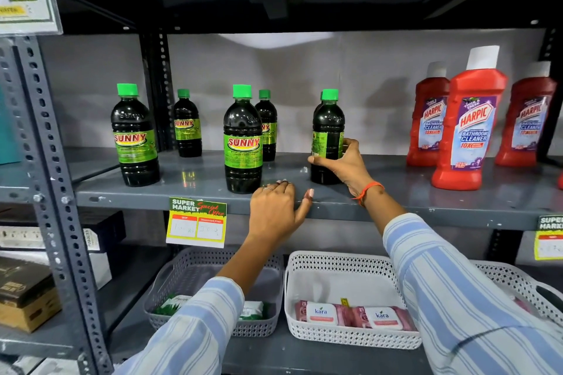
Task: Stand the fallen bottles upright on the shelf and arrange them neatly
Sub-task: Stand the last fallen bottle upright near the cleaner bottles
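Note:
Several dark Sunny bottles with green caps stand upright on the grey shelf (195,183). One stands at the left front (135,137), a smaller-looking one behind it (187,125), one at the middle front (243,140) with another close behind it (268,128). My right hand (341,164) grips the lower body of the rightmost Sunny bottle (328,122), which stands upright with its label turned sideways. A further green cap peeks out just behind it. My left hand (277,210) rests flat on the shelf's front edge, fingers apart, holding nothing.
Three red Harpic bottles (469,128) stand upright at the shelf's right. Price tags (196,224) hang from the shelf edge. Below are a grey basket (182,271) and a white basket (341,268) with wipe packs. Boxes (24,292) lie on the left rack.

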The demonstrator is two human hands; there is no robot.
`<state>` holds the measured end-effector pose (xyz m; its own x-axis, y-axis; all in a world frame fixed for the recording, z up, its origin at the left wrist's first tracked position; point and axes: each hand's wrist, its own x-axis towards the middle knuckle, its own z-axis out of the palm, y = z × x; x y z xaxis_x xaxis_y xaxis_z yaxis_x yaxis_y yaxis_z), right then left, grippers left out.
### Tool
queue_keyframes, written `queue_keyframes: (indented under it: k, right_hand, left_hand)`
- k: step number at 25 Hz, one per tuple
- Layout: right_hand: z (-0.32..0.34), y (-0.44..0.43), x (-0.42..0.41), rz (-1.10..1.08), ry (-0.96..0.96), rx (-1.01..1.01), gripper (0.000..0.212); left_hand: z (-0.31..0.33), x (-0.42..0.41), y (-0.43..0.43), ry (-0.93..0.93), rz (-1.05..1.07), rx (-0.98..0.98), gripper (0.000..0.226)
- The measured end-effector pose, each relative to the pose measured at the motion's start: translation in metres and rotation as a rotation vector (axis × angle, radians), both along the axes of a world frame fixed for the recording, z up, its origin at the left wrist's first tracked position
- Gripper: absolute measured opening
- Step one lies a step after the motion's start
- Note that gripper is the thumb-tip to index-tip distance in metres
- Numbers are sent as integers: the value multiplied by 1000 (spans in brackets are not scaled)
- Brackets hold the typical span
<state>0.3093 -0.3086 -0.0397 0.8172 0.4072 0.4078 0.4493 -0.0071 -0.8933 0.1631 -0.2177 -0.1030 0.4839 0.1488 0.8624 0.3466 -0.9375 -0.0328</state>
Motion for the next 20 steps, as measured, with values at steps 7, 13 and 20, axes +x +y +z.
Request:
queue_keyframes:
  k: [7, 13, 20]
  right_hand:
    - [-2, 1, -5, -68, 65, -20, 62]
    - [-4, -2, -5, -66, 27, -50, 84]
    - [-5, -1, -4, -33, 65, -15, 87]
  left_hand:
    - [-2, 1, 0, -29, -1, 1, 52]
    - [-2, 1, 0, -35, -6, -1, 54]
    - [-3, 2, 1, -43, -1, 1, 53]
